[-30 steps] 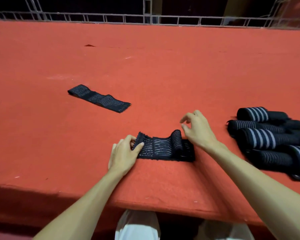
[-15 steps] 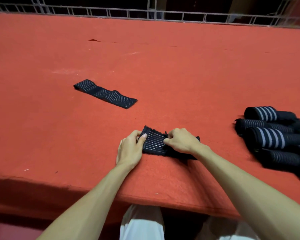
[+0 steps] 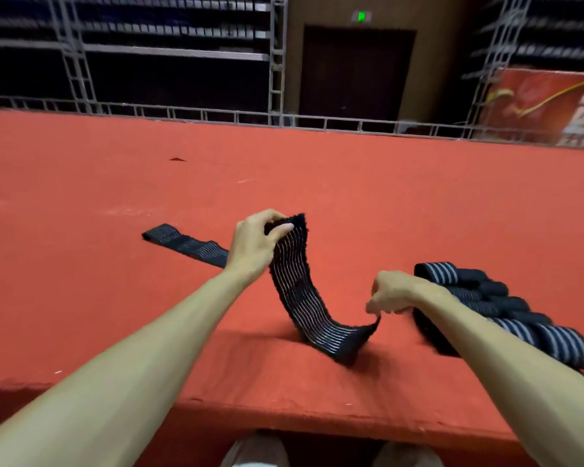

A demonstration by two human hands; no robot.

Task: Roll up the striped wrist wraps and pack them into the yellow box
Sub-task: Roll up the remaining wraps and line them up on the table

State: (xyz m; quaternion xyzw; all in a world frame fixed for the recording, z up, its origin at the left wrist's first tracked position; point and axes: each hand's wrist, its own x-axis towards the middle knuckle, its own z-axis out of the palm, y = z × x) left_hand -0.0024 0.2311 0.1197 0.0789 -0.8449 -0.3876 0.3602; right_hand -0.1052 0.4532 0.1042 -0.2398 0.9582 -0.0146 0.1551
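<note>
**Here, one striped wrap hangs between two hands**

Plainly, the left hand [image 3: 253, 246] pinches the upper end of an unrolled striped wrist wrap [image 3: 304, 298], black with thin pale lines. The thumb is on the near face and the fingers are curled behind, and this end is raised above the red table [image 3: 385, 197]. From there the band drops in a curve, and its low bend appears to rest on the red surface near the front edge. It then turns up to the right hand [image 3: 395, 293], whose curled fingers pinch the other end just above the table.

A second flat wrap [image 3: 186, 244] lies on the table behind the left hand, its right end hidden by the wrist. To the right, a pile of rolled wraps [image 3: 506, 311] with broader pale stripes sits beside the right hand, partly covered by the right forearm. A metal truss rail [image 3: 216, 114] runs along the far edge of the table, with a dark door [image 3: 354, 72] beyond it
</note>
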